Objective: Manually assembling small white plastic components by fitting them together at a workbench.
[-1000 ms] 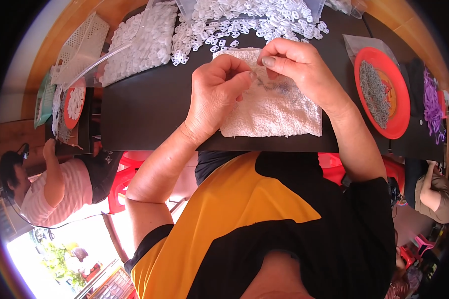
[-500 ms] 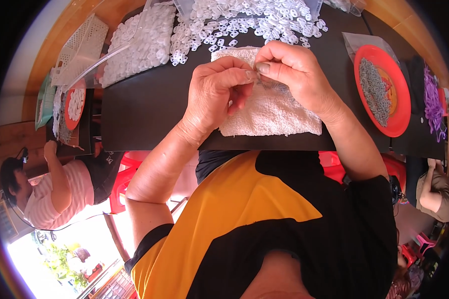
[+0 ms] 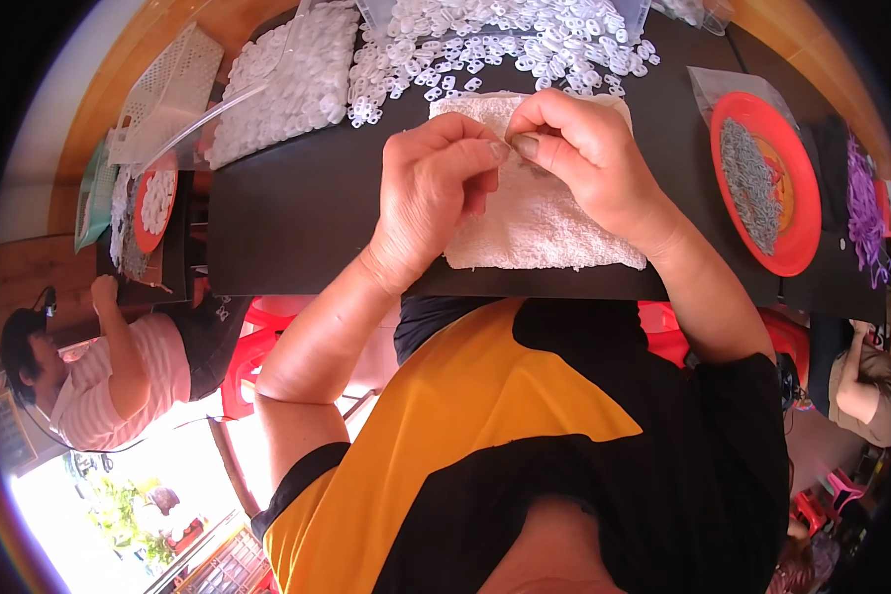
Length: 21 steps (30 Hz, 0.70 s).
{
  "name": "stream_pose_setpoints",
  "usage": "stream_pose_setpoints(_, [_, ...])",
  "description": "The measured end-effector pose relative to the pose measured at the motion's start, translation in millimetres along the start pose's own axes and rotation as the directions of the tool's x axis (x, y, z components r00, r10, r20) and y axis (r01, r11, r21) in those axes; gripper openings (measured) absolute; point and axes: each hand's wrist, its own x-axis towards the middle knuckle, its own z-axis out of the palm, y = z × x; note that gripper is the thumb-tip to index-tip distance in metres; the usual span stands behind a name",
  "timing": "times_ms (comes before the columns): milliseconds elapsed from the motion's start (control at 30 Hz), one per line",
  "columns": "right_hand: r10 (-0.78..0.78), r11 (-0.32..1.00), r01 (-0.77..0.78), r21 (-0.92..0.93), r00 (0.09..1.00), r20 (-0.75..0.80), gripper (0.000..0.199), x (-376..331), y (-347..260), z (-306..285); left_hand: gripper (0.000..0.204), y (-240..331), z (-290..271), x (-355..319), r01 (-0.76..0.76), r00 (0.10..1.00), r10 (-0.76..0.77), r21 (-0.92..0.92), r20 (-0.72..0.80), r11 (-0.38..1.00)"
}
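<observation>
Above a folded white towel [image 3: 525, 233], my left hand [image 3: 436, 183] and my right hand [image 3: 594, 158] meet fingertip to fingertip. Thumb and forefinger of each are pinched together. Whatever lies between them is too small and too covered by the fingers to name. Beyond the towel spreads a heap of small white plastic pieces [image 3: 475, 49] with two holes each. A red oval plate [image 3: 802, 193] at the right bears a pile of small grey pieces [image 3: 749, 188].
A clear bag of white pieces [image 3: 282, 89] lies at the back left, near a perforated white basket [image 3: 173, 89]. Purple strands [image 3: 866, 198] lie at the far right of the dark table [image 3: 297, 218]. Co-workers sit to the left [image 3: 119, 381] and right [image 3: 866, 386].
The view has shifted slightly, so the table and things on it appear a little to the right. Both hands stay pinched together, their fingers changing only slightly.
</observation>
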Motion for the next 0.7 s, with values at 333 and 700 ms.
stream_pose_setpoints(333, [-0.022,0.993,0.012,-0.121,0.996,-0.082,0.012,4,9,-8,0.012,4,-9,10,0.158,0.986,-0.159,0.018,0.046,0.987])
stream_pose_setpoints(700, [0.321,0.87,-0.318,0.378,0.945,0.057,0.012,6,-7,-11,0.014,-20,-6,17,-0.575,0.807,0.584,0.348,0.09,0.741])
